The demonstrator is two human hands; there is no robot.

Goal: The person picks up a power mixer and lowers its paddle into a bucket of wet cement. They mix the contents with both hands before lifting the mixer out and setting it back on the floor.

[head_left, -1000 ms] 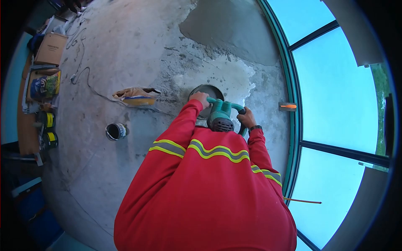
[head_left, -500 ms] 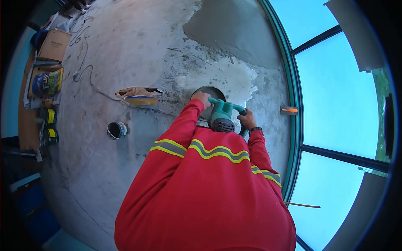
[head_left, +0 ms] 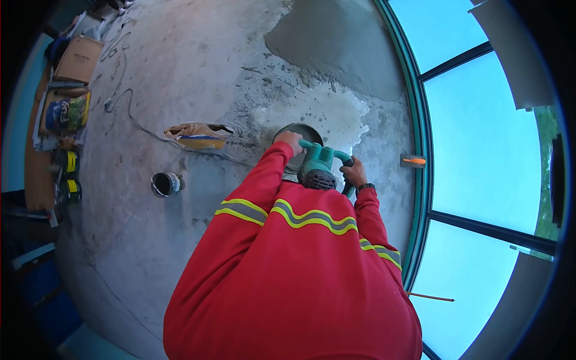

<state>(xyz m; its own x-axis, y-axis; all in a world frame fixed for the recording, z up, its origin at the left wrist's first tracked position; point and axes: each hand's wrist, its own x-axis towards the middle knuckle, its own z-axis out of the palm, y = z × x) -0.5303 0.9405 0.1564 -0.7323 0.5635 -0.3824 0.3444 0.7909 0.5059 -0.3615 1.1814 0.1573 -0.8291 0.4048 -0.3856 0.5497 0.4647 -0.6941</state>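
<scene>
A green power mixer with a dark vented motor housing stands close in front of my chest. My left hand is closed round its left handle, and my right hand round the dark right handle. Behind the mixer, below my left hand, is a round dark bucket; its contents are mostly hidden by the tool and my arm. Wet grey mortar covers the floor further ahead, with a paler rough patch between it and the bucket.
An open paper bag and a small bucket are on the floor to the left, with a cable nearby. An orange-handled trowel lies by the window frame. A cardboard box stands far left. A person's feet show at top left.
</scene>
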